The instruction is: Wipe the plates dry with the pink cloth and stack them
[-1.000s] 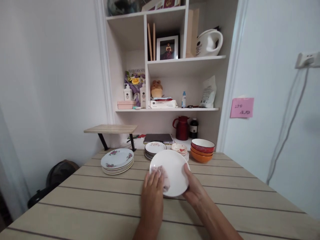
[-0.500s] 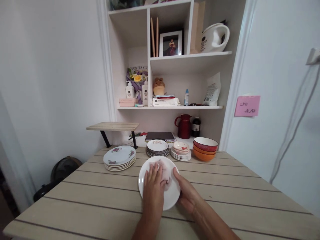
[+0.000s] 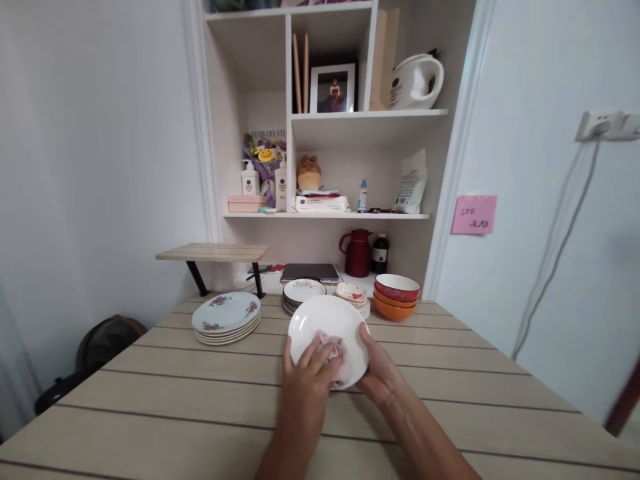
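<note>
A plain white plate (image 3: 313, 319) is held tilted over the table, its inner face toward me. My right hand (image 3: 381, 370) grips its right rim, thumb on the face and fingers behind. My left hand (image 3: 310, 377) presses a crumpled pale pink cloth (image 3: 336, 353) against the lower middle of the plate, fingers bent over the cloth. Behind the plate stand a stack of dark-rimmed plates (image 3: 304, 291) and small pinkish dishes (image 3: 351, 292), both partly covered by it.
Flowered plates (image 3: 226, 313) are stacked on the left of the slatted table (image 3: 200, 387). Red and orange bowls (image 3: 397, 297) stand at the back right. A small raised shelf (image 3: 213, 252), a closed laptop (image 3: 310, 272) and a red jug (image 3: 358, 253) are along the back.
The plate has tilted up more toward me. My left hand has slid the cloth from the plate's upper middle down to its lower part. The view has turned slightly right.
</note>
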Demonstrator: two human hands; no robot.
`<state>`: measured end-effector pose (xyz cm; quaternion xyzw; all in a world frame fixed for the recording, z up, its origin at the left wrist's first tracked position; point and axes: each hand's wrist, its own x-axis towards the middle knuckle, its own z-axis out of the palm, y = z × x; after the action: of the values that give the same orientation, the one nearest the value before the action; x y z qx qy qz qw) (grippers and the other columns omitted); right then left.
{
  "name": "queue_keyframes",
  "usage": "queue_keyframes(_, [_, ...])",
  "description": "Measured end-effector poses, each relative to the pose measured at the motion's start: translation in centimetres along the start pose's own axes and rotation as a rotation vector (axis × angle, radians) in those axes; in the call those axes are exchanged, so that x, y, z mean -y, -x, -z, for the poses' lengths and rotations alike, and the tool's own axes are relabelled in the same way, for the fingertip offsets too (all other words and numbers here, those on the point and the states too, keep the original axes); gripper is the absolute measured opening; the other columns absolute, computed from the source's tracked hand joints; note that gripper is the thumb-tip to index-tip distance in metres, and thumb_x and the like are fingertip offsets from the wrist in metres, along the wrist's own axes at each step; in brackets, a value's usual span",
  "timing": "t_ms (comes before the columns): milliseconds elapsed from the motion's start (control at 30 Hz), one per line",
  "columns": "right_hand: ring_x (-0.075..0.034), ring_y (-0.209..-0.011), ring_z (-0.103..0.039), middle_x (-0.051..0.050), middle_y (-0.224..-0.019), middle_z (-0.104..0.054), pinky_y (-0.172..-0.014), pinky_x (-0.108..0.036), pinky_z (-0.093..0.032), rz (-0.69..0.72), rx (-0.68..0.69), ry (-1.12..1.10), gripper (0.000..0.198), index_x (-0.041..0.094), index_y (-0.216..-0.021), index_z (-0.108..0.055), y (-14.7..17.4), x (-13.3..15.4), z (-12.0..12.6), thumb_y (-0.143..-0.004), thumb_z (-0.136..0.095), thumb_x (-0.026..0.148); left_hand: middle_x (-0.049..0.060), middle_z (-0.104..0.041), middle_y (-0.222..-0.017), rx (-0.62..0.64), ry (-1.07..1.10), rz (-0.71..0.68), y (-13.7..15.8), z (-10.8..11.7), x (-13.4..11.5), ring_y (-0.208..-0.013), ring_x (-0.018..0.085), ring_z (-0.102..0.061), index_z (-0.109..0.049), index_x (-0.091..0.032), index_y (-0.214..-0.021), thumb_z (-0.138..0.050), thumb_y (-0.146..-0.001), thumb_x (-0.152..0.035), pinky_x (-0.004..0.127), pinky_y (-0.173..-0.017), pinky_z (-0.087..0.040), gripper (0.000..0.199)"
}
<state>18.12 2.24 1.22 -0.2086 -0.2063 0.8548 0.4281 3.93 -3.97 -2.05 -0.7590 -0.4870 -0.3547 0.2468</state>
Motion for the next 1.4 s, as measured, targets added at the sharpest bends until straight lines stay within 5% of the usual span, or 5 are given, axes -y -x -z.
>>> queue_keyframes(333, [-0.027,-0.091,-0.071,-0.017,-0.100,-0.075,-0.092,-0.041,-0.051,0.027,-0.068,0.259,0.061,0.006,-0.128,-0.054,0.7,-2.7,-0.9,-0.085,-0.059,0.049,0.008,-0.058,-0.134,-0.083,-0.254,0.419,1.0,0.1,1.6,-0.129,0.027,-0.049,-0.054,-0.021,-0.130,-0.046,-0.090,-0.009,0.058,-0.112,-0.027,0.043])
queue_keyframes(700, [-0.023,-0.086,-0.071,-0.016,-0.100,-0.074,-0.089,-0.039,-0.051,-0.001,-0.045,0.112,0.053,0.008,-0.126,-0.055,-0.3,-1.8,-0.2,-0.091,-0.049,0.048,0.001,-0.050,-0.142,0.165,0.022,0.008,0.2,-1.2,0.6,-0.134,0.023,-0.043,-0.050,-0.030,-0.133,-0.052,-0.088,-0.016,0.053,-0.110,-0.036,0.047])
queue_keyframes(900, [-0.027,-0.098,-0.069,-0.018,-0.107,-0.072,-0.093,-0.044,-0.050,0.054,-0.051,0.042,0.063,0.007,-0.137,-0.044,-0.2,0.4,0.5,-0.091,-0.047,0.051,-0.001,-0.057,-0.136,-0.029,-0.096,0.102,0.6,-0.8,0.2,-0.129,0.022,-0.049,-0.053,-0.031,-0.130,-0.045,-0.092,-0.012,0.060,-0.116,-0.017,0.043])
queue_keyframes(1067, [-0.029,-0.091,-0.071,-0.018,-0.103,-0.074,-0.090,-0.044,-0.052,0.069,-0.082,0.244,0.063,0.008,-0.129,-0.053,0.6,-1.4,-0.5,-0.083,-0.060,0.051,0.008,-0.054,-0.138,-0.112,-0.270,0.331,0.9,-0.4,1.3,-0.130,0.026,-0.047,-0.049,-0.022,-0.135,-0.044,-0.090,-0.008,0.059,-0.114,-0.023,0.047])
queue_keyframes(1400, [-0.025,-0.087,-0.072,-0.016,-0.102,-0.074,-0.085,-0.038,-0.054,0.060,0.010,0.246,0.048,0.008,-0.120,-0.060,0.4,-2.3,-0.7,-0.087,-0.058,0.043,0.003,-0.039,-0.149,0.176,0.007,0.165,-0.4,-0.7,0.8,-0.141,0.023,-0.030,-0.039,-0.026,-0.142,-0.049,-0.087,-0.009,0.052,-0.113,-0.031,0.058])
